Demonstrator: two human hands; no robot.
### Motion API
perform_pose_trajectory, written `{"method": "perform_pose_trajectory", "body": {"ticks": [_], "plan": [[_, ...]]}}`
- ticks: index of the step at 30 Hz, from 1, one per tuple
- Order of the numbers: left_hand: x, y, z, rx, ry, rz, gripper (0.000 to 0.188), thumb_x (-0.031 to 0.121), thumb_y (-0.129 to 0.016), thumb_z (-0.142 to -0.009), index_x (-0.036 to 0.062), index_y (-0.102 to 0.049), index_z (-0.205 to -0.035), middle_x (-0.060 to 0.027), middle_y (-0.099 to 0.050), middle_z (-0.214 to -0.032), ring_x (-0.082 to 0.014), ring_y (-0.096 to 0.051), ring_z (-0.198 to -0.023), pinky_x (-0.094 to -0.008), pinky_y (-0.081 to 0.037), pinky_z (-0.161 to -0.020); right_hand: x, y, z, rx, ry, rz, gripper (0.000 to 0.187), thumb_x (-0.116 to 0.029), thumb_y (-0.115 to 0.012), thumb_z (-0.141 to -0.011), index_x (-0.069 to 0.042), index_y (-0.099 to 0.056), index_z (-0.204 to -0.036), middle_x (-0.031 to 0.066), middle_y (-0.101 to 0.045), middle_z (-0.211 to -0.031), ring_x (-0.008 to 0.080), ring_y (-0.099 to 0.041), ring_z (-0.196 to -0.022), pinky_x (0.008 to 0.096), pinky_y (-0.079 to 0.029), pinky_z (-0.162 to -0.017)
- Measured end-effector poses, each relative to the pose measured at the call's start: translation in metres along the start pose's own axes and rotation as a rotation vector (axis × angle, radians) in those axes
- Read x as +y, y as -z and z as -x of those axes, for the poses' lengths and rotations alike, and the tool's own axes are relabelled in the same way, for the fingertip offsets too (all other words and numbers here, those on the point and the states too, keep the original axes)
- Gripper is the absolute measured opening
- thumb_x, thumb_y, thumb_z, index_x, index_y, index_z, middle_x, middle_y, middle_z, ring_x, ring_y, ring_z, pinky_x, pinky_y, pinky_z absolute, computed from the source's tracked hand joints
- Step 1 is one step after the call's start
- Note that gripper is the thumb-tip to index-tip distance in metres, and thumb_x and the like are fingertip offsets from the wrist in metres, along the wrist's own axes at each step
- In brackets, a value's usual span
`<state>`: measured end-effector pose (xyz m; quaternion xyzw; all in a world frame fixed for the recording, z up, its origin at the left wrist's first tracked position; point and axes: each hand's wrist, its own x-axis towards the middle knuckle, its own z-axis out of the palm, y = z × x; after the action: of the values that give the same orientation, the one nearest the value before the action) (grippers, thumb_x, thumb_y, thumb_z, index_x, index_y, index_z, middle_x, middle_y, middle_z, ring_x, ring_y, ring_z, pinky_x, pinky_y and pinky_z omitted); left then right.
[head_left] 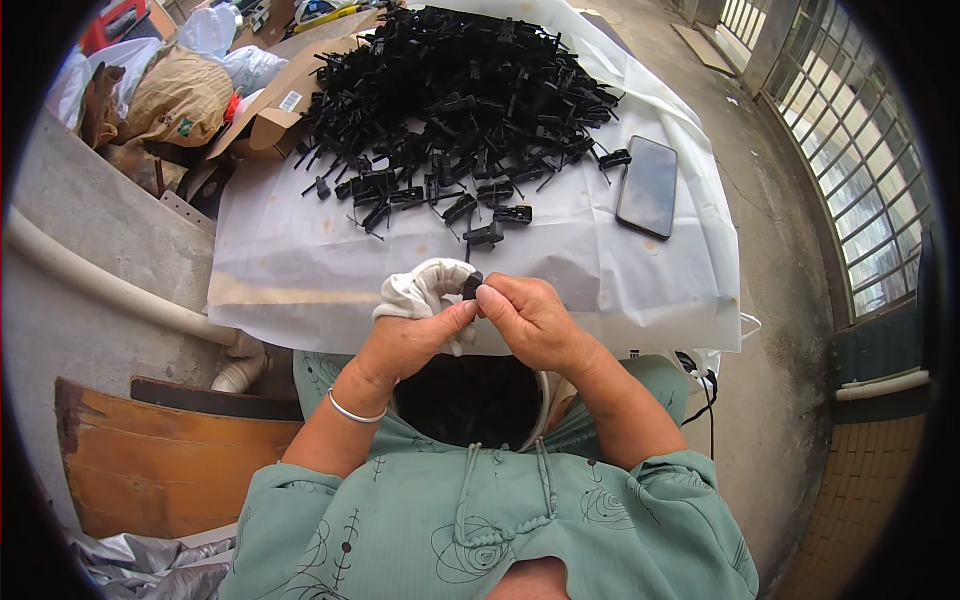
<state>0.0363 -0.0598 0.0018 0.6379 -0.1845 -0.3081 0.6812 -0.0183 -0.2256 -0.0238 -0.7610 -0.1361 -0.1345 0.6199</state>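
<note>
Both forearms rise from the lower edge and angle inward, so the left hand (405, 335) and right hand (530, 318) meet at the middle. A white glove (425, 285) covers the left hand's fingers, its thumb staying bare; the right hand is bare, its fingers curled in. Thumbs and fingers of both hands close tightly around one small black part (472, 287), which sits between the fingertips, mostly hidden by them.

The near edge of the white sheet (600, 285) passes just below the fingers. The sheet reaches out to either side of them, wider to the right, giving sideways room. Directly below, a dark-mouthed bucket (546, 405) stands between the knees.

Just beyond the fingertips lies a loose black clip (484, 234), the nearest obstacle forward; behind it a large heap of black clips (460, 95) blocks the far side. A phone (648, 188) lies beyond the fingers to the right. Far to their left are a cardboard box (275, 118) and, nearer, a pale pipe (115, 280) along the wall.
</note>
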Motion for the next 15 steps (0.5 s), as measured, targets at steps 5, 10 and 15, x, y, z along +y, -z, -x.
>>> {"method": "perform_pose_trajectory", "body": {"ticks": [5, 10, 15], "plan": [[-0.002, -0.001, 0.001, 0.057, -0.056, -0.180, 0.024, 0.004, -0.063, -0.083, 0.0000, -0.055, -0.106, -0.0037, -0.059, -0.086, -0.0065, -0.054, -0.066, -0.0197, -0.046, -0.054, 0.000, -0.002, -0.001, -0.004, -0.030, 0.050, 0.026, -0.019, -0.050, -0.093, 0.000, -0.052, -0.075, 0.0098, -0.044, -0.056, 0.0157, -0.039, -0.051, 0.0313, -0.038, -0.049], [-0.017, -0.007, 0.002, 0.211, -0.514, -0.747, 0.024, 0.000, -0.060, -0.083, -0.0007, -0.054, -0.106, -0.0025, -0.059, -0.083, -0.0069, -0.051, -0.065, -0.0201, -0.044, -0.056, 0.003, -0.012, -0.001, 0.048, -0.138, 0.094, 0.026, -0.018, -0.051, -0.092, 0.000, -0.051, -0.074, 0.0108, -0.044, -0.056, 0.0151, -0.038, -0.051, 0.0315, -0.037, -0.049], [-0.013, -0.010, 0.004, 0.220, -0.357, -0.500, 0.028, 0.004, -0.064, -0.079, -0.0021, -0.053, -0.105, -0.0091, -0.062, -0.088, -0.0140, -0.057, -0.075, -0.0262, -0.048, -0.069, 0.005, -0.012, -0.001, 0.036, -0.120, -0.035, 0.024, -0.017, -0.051, -0.092, 0.000, -0.053, -0.075, 0.0092, -0.047, -0.058, 0.0142, -0.039, -0.053, 0.0299, -0.038, -0.050]]}}
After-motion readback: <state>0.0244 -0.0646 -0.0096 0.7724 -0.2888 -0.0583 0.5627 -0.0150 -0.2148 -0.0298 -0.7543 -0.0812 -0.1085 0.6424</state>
